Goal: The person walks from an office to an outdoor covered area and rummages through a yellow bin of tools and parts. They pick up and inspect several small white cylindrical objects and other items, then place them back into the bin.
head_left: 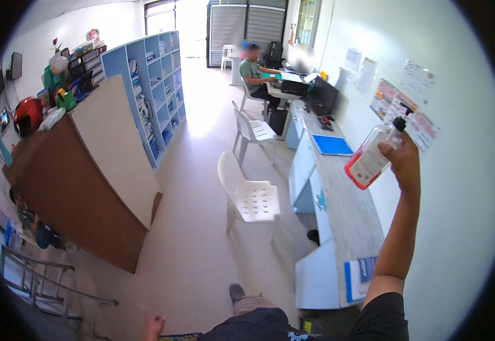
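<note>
While the right hand wraps its fingers round a clear pump bottle, the left hand hangs low, its fingers too indistinct to tell.

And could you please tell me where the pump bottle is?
On the head view's right side, the pump bottle is in the right hand, right of the blue folder.

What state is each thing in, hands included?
Pump bottle: raised, tilted, partly filled with red liquid.
Right hand: closed around the pump bottle.
Left hand: low at picture edge, grip unclear.
Near white chair: upright.
Blue folder: flat on the desk.
Monitor: upright, screen looks dark.
Blue shelf: open-fronted, partly filled.
</note>
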Demonstrator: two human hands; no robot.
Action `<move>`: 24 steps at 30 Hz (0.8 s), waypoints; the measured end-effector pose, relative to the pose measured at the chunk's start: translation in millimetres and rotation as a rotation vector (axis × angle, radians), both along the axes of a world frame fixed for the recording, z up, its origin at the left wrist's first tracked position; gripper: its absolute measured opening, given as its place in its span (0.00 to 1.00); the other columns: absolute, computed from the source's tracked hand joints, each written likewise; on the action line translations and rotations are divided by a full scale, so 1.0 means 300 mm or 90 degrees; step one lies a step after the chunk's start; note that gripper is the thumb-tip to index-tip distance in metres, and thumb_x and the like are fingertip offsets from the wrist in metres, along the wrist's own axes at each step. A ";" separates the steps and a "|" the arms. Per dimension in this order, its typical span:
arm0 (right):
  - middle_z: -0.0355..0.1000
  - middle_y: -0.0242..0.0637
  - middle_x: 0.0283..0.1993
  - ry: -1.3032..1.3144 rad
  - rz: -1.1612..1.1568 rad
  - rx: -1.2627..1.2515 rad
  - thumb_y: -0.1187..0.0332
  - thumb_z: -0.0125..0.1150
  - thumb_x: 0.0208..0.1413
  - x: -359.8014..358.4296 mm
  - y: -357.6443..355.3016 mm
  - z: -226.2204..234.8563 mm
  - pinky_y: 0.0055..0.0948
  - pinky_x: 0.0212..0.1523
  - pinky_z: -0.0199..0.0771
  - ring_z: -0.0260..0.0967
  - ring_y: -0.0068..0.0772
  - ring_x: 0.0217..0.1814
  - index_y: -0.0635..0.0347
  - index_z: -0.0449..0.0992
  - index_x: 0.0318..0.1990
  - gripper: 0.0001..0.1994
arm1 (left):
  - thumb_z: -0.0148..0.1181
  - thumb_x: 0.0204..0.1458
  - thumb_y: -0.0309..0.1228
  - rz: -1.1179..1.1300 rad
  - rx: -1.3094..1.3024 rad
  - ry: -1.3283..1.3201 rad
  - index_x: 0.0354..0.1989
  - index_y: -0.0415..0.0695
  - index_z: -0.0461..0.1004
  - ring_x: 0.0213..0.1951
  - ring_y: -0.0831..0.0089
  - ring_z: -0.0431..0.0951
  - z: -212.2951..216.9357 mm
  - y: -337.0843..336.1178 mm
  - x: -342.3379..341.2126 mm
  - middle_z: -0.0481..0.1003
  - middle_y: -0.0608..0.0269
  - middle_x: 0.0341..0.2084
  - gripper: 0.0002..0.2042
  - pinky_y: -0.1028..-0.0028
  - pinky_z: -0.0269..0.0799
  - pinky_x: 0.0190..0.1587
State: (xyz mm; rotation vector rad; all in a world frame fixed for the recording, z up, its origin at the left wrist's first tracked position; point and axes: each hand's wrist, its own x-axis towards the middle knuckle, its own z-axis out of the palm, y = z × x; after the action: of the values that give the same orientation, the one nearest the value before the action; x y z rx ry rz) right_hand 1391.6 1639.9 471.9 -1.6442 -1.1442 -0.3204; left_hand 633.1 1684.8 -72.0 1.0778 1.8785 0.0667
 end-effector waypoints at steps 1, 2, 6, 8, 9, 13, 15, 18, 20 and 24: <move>0.78 0.40 0.43 0.027 -0.011 -0.008 0.63 0.71 0.51 0.037 0.097 0.005 0.33 0.50 0.74 0.76 0.32 0.43 0.66 0.75 0.53 0.24 | 0.58 0.58 0.39 -0.019 -0.061 0.082 0.46 0.37 0.81 0.34 0.66 0.81 0.010 0.003 -0.033 0.82 0.56 0.31 0.18 0.64 0.77 0.40; 0.78 0.41 0.44 0.061 -0.010 -0.015 0.64 0.71 0.51 0.067 0.198 0.010 0.34 0.53 0.74 0.76 0.33 0.45 0.66 0.75 0.53 0.24 | 0.60 0.58 0.56 -0.016 -0.123 -0.034 0.71 0.57 0.64 0.48 0.48 0.80 0.018 -0.010 -0.059 0.70 0.47 0.63 0.34 0.46 0.74 0.53; 0.78 0.40 0.45 0.083 -0.024 -0.041 0.63 0.71 0.53 0.153 0.651 0.021 0.32 0.51 0.74 0.75 0.30 0.45 0.65 0.74 0.53 0.23 | 0.60 0.58 0.53 -0.050 -0.272 0.058 0.66 0.52 0.67 0.46 0.51 0.81 -0.002 0.059 -0.056 0.72 0.48 0.56 0.30 0.49 0.74 0.51; 0.77 0.40 0.45 0.087 -0.013 -0.019 0.63 0.71 0.54 0.178 0.887 -0.001 0.31 0.52 0.74 0.75 0.29 0.45 0.65 0.74 0.54 0.23 | 0.60 0.57 0.51 -0.055 -0.280 0.041 0.63 0.50 0.69 0.44 0.52 0.81 -0.040 0.218 0.022 0.74 0.49 0.53 0.28 0.51 0.74 0.50; 0.77 0.40 0.46 0.108 -0.023 -0.014 0.63 0.71 0.54 0.190 0.998 -0.025 0.31 0.52 0.74 0.74 0.30 0.46 0.65 0.74 0.55 0.23 | 0.60 0.57 0.50 -0.059 -0.286 0.034 0.62 0.49 0.70 0.44 0.53 0.81 -0.059 0.315 0.061 0.74 0.49 0.51 0.28 0.52 0.75 0.49; 0.77 0.40 0.47 0.102 -0.055 -0.061 0.64 0.71 0.53 0.255 1.397 -0.088 0.31 0.53 0.74 0.74 0.31 0.48 0.66 0.73 0.57 0.25 | 0.60 0.57 0.47 -0.092 -0.293 0.023 0.57 0.45 0.74 0.41 0.55 0.81 -0.135 0.790 0.173 0.77 0.51 0.45 0.24 0.56 0.75 0.47; 0.77 0.40 0.48 0.106 -0.048 -0.069 0.66 0.72 0.52 0.283 1.578 -0.148 0.32 0.54 0.74 0.74 0.32 0.50 0.66 0.72 0.57 0.26 | 0.60 0.56 0.45 -0.111 -0.292 0.029 0.54 0.42 0.75 0.40 0.56 0.81 -0.182 1.055 0.199 0.79 0.51 0.41 0.23 0.57 0.75 0.47; 0.77 0.40 0.50 0.137 0.016 -0.056 0.70 0.73 0.47 0.316 1.828 -0.270 0.33 0.55 0.74 0.75 0.33 0.52 0.65 0.71 0.56 0.28 | 0.60 0.56 0.42 -0.169 -0.264 0.079 0.50 0.39 0.78 0.38 0.58 0.82 -0.200 1.570 0.248 0.81 0.52 0.36 0.21 0.60 0.76 0.45; 0.77 0.41 0.50 0.168 -0.071 -0.218 0.71 0.74 0.44 0.341 1.964 -0.383 0.35 0.56 0.74 0.76 0.36 0.53 0.64 0.72 0.54 0.27 | 0.60 0.56 0.41 -0.230 -0.147 0.119 0.48 0.37 0.80 0.36 0.60 0.82 -0.160 2.019 0.351 0.82 0.53 0.33 0.20 0.62 0.76 0.44; 0.79 0.47 0.46 0.247 -0.058 -0.252 0.68 0.77 0.41 0.335 2.198 -0.759 0.37 0.55 0.75 0.78 0.44 0.50 0.65 0.72 0.51 0.28 | 0.64 0.56 0.43 -0.323 0.220 0.063 0.49 0.44 0.81 0.46 0.57 0.82 0.040 3.039 0.716 0.83 0.52 0.43 0.18 0.62 0.75 0.52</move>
State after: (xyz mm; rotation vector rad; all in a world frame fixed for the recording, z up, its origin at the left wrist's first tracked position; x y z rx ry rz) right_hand 1492.1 2299.3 244.2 -1.9992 -0.8735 0.1793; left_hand 847.8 2596.4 -60.1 1.7958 1.6599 0.0462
